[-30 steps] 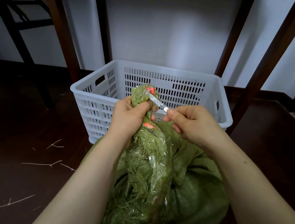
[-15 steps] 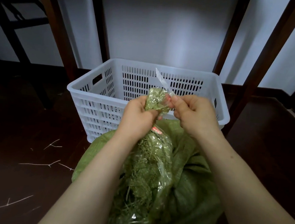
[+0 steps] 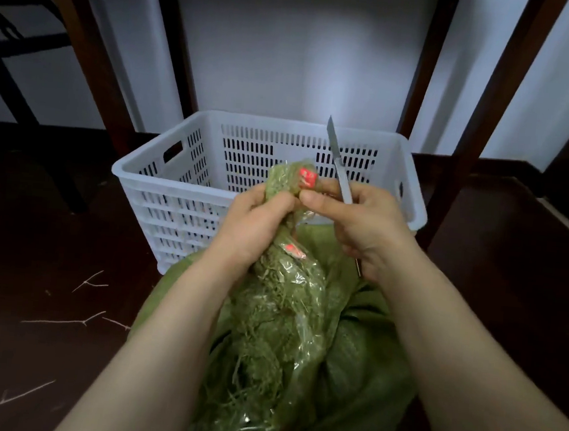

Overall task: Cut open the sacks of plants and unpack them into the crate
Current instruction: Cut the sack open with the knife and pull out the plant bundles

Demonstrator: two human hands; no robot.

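Head view. My left hand point(image 3: 258, 226) grips the neck of the clear plastic bag point(image 3: 277, 318) just below its red tape point(image 3: 307, 177). My right hand point(image 3: 361, 222) is curled round the knife point(image 3: 337, 161), blade upright over the crate, thumb pressed to the bag top.

Risks, as I judge them:
- The blade is close to the left fingers, so a slip on slick film could nick them.
- A deep cut could slice the stems.
- If the film tears low, plants could spill on the floor point(image 3: 33, 245) short of the crate.

Containers:
- The bag is packed with stringy green plants and stands in the mouth of the green woven sack point(image 3: 360, 359).
- The sack sits on the floor against the near wall of the white slotted crate point(image 3: 182, 189).
- No plants show inside the crate. Its bottom is hidden.
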